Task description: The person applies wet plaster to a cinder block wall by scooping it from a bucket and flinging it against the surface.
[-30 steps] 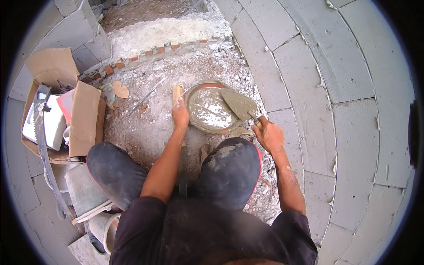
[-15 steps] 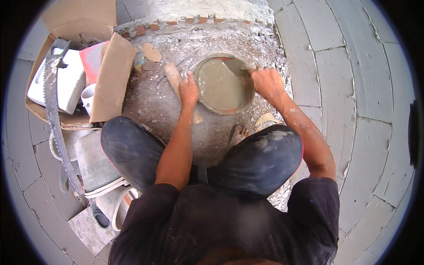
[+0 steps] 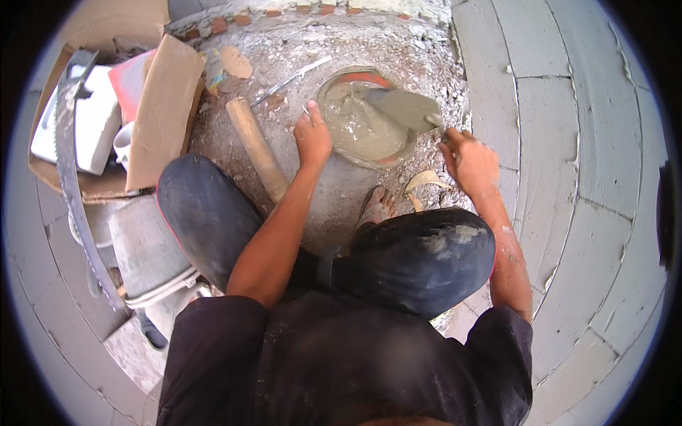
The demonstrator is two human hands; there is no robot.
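A round orange bucket [image 3: 390, 161], its rim caked with grey, stands on the rubble ground ahead of me. Wet grey mortar [image 3: 359, 131] fills it and looks stirred and lumpy. My right hand [image 3: 472, 162] is closed round the handle of a trowel [image 3: 405, 108]. The trowel's broad blade, coated with mortar, lies tilted over the bucket's right side. On the opposite side my left hand [image 3: 312, 139] is closed at the bucket's edge, thumb pointing up. A thin wire-like piece shows by that thumb; the fingers' exact hold is partly hidden.
Left of my left hand lies a round wooden stick [image 3: 254, 145], with a thin metal rod [image 3: 293, 79] beyond it. A cardboard box [image 3: 167, 113] and a long saw [image 3: 69, 153] are at far left, above stacked buckets [image 3: 153, 245]. A grey block wall [image 3: 550, 135] borders the right.
My right hand has drawn back toward me and to the right, bringing the trowel blade up into view over the rim. The mortar's smooth surface is now broken up. The view has shifted slightly.
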